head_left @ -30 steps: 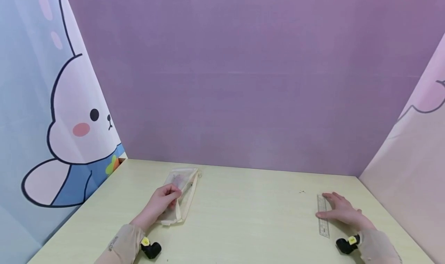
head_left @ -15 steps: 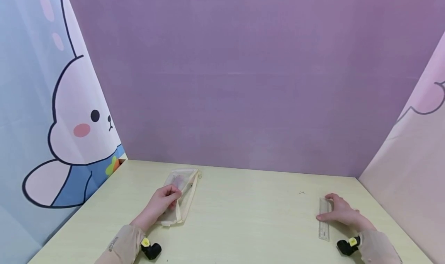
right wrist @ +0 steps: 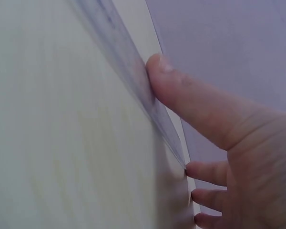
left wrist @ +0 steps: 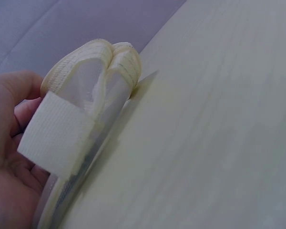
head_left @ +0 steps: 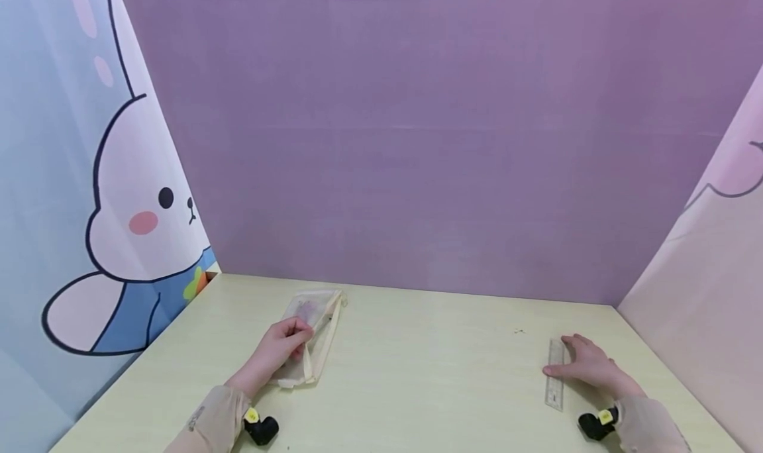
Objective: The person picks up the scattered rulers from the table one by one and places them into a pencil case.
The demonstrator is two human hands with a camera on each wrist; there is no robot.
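Note:
On the left of the table, my left hand pinches the open edge of a cream mesh pouch. Close up in the left wrist view, the pouch shows a stiff rim and a pale fabric tab; its inside is mostly hidden. Toward the right, a clear plastic ruler lies lengthwise away from me. My right hand holds it, thumb across at the left edge and a fingertip by the far end. In the right wrist view the thumb touches the ruler, while the other fingertips reach its far end.
A pale wooden table spans between a purple backdrop and printed side cloths. A tiny dark bit lies left of the ruler's far end. Black wrist cameras sit below both hands.
The ruler has turned slightly, its far end shifting right and toward me, and my right fingers have drawn in a little. My left hand and the pouch have stayed in place.

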